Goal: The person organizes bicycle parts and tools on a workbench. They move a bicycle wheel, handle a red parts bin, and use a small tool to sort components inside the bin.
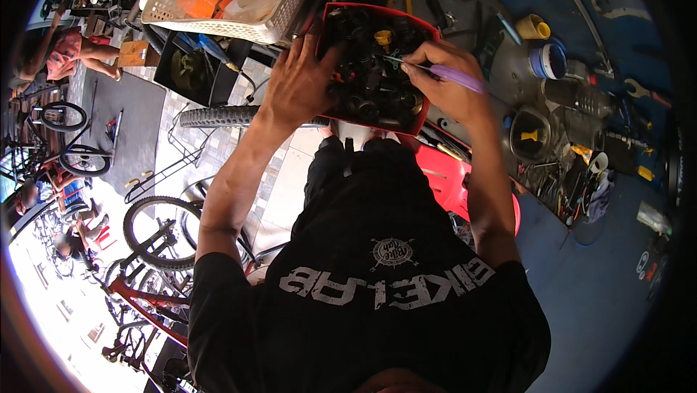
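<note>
A red open box (381,8) full of small dark parts is in front of me, with a yellow piece (382,37) among them. My left hand (301,77) grips the box's left wall, its fingers along the outside and the thumb inside over the parts. Above the right side of the box, my right hand (450,77) is closed on a slim tool with a purple handle (459,78). A thin tip points left from its fingers over the parts; the tool's exact kind is unclear.
A cream plastic basket (210,26) with orange packages stands beyond my left hand. On the right, the cluttered bench holds a yellow cup (534,27), a blue-and-white tub (548,61) and hand tools. Bicycles (156,233) and people (80,233) are at the left. A red stool (443,175) is below.
</note>
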